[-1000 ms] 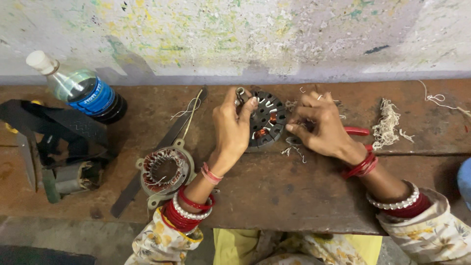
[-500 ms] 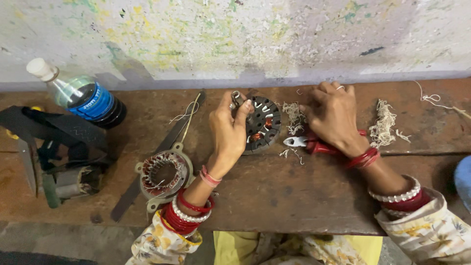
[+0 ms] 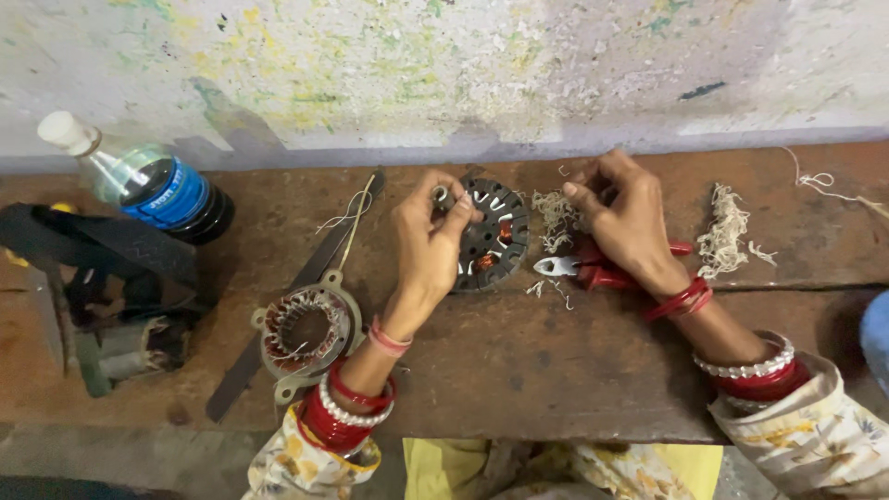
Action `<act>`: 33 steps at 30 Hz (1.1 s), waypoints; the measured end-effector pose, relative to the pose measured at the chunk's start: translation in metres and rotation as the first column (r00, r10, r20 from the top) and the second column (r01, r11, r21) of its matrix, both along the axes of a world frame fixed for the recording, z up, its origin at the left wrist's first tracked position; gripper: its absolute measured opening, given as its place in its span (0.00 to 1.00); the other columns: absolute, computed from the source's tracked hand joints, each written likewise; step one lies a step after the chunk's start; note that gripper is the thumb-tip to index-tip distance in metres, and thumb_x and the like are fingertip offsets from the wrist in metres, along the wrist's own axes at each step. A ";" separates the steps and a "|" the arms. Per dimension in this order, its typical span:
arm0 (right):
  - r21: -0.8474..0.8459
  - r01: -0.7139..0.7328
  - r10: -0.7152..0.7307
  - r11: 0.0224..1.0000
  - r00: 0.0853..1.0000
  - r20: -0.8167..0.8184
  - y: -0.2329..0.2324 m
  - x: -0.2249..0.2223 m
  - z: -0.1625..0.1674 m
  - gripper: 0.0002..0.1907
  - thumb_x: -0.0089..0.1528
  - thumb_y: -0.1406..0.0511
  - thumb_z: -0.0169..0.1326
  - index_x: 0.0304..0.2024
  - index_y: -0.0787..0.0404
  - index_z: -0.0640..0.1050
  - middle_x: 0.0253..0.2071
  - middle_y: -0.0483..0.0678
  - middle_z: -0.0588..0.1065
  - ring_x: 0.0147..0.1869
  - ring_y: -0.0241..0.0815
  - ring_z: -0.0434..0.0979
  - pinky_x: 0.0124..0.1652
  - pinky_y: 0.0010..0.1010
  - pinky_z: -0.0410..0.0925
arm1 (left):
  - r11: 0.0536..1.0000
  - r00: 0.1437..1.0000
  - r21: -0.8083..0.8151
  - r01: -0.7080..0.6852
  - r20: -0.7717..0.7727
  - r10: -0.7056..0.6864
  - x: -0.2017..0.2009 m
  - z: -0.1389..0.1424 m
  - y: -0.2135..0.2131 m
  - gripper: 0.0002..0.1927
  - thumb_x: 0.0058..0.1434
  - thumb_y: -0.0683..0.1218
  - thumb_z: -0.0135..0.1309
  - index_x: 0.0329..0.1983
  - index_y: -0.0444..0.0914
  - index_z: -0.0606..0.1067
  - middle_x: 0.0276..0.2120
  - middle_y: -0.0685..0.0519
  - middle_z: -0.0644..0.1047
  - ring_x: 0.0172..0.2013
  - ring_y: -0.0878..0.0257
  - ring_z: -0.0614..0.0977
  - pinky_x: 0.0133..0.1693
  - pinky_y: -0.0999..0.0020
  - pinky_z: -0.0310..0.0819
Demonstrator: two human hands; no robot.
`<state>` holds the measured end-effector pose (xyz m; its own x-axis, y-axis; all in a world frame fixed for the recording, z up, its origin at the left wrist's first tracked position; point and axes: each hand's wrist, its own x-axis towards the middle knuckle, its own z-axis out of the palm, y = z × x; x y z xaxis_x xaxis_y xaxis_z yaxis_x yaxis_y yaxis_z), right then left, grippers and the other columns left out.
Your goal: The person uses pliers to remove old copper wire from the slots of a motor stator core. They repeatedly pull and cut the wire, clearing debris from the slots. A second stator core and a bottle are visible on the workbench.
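My left hand (image 3: 428, 252) grips the left rim of a dark round stator disc (image 3: 495, 236) with copper coils, holding it tilted up off the wooden bench (image 3: 556, 370). Just right of the disc, my right hand (image 3: 632, 218) has its fingertips pinched at a tuft of pale frayed thread (image 3: 554, 218). Red-handled pliers (image 3: 579, 268) lie on the bench under that hand, their jaws pointing left. Both wrists carry red and white bangles.
A second stator with copper windings (image 3: 306, 329) lies left of my left forearm, beside a long dark flat strip (image 3: 278, 324). A bottle (image 3: 148, 185) lies at the far left, above a black strap and motor part (image 3: 111, 287). Another thread heap (image 3: 722, 231) sits right.
My right hand has left the disc and moved right and up, drawing pale thread away with it, and the pliers now show beneath it. My left hand keeps the disc in place.
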<state>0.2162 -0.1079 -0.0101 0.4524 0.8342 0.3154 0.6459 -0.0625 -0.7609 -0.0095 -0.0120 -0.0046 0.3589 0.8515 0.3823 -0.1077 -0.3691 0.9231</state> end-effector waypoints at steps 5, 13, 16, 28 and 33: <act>0.099 -0.242 0.257 0.965 0.808 -0.531 0.004 -0.005 0.006 0.08 0.66 0.64 0.55 0.42 0.62 0.79 0.33 0.48 0.81 0.33 0.34 0.78 0.34 0.26 0.71 | 0.976 0.979 -0.077 0.205 0.010 -0.205 0.005 -0.011 0.002 0.14 0.66 0.47 0.58 0.25 0.37 0.73 0.20 0.59 0.70 0.23 0.70 0.69 0.28 0.73 0.59; -0.153 -0.342 0.347 0.927 0.938 0.002 0.002 0.001 -0.002 0.10 0.61 0.66 0.62 0.28 0.66 0.78 0.30 0.50 0.81 0.28 0.37 0.75 0.30 0.33 0.72 | 0.955 0.978 -0.219 0.199 0.102 -0.181 0.011 -0.017 0.002 0.18 0.67 0.53 0.53 0.23 0.40 0.74 0.17 0.62 0.66 0.22 0.73 0.65 0.28 0.72 0.60; -0.199 -0.349 0.382 0.916 0.909 0.164 0.003 0.000 -0.003 0.12 0.55 0.66 0.63 0.41 0.62 0.83 0.33 0.49 0.78 0.26 0.40 0.74 0.26 0.33 0.72 | 0.937 0.956 -0.235 0.260 0.198 -0.215 0.011 -0.020 0.004 0.20 0.68 0.52 0.54 0.21 0.40 0.70 0.18 0.63 0.63 0.22 0.72 0.62 0.30 0.71 0.62; 0.009 -0.346 0.307 0.938 0.845 0.437 -0.001 -0.013 0.003 0.06 0.52 0.71 0.63 0.33 0.62 0.83 0.27 0.52 0.73 0.32 0.50 0.74 0.34 0.41 0.68 | 0.928 0.946 -0.251 0.277 0.240 -0.217 0.013 -0.025 0.005 0.20 0.67 0.49 0.54 0.19 0.39 0.67 0.16 0.62 0.62 0.20 0.72 0.62 0.28 0.71 0.58; -0.008 -0.274 0.253 0.962 0.875 0.413 0.003 -0.016 0.003 0.06 0.54 0.69 0.65 0.34 0.61 0.84 0.29 0.51 0.76 0.32 0.51 0.75 0.33 0.43 0.68 | 0.930 0.937 -0.227 0.288 0.270 -0.224 0.017 -0.030 0.006 0.21 0.67 0.48 0.54 0.18 0.39 0.67 0.16 0.61 0.61 0.20 0.71 0.62 0.27 0.70 0.60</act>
